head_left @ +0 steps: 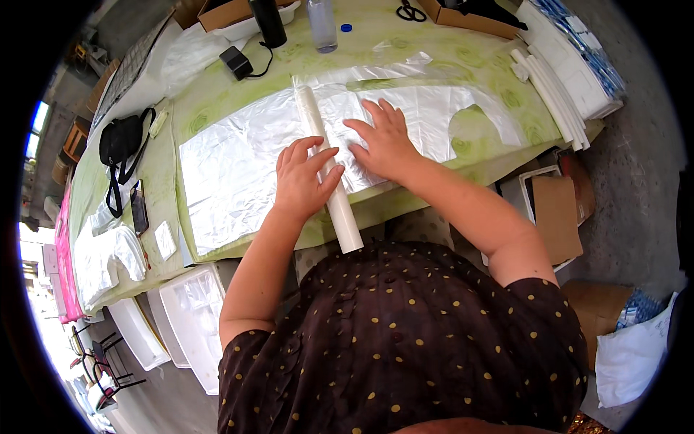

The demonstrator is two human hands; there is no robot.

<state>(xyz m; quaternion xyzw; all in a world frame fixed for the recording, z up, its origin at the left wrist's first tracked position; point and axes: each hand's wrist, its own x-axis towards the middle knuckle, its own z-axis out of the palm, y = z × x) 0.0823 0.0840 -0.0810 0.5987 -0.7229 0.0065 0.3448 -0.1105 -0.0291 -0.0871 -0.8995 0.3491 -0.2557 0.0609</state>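
Observation:
A long white roll (342, 213), a tube that looks wound with thin film, lies lengthwise in front of me, its near end past the table's edge. Under it spreads a thin, shiny plastic bag (231, 166), with a rounded cut-out and a handle-like strip at its right end. My left hand (300, 181) rests on the roll's middle from the left, fingers spread and bent over it, not wrapped round. Just right of the roll, my right hand (384, 141) lies on the plastic with fingers apart, holding nothing.
A green-patterned cloth (506, 94) covers the table. Toward the back are a dark bottle (268, 23), a clear bottle (322, 25), a black adapter (237, 63) and scissors (410, 11). White rolls (553, 98) lie right; a black bag (123, 141) and phone (139, 207) lie left.

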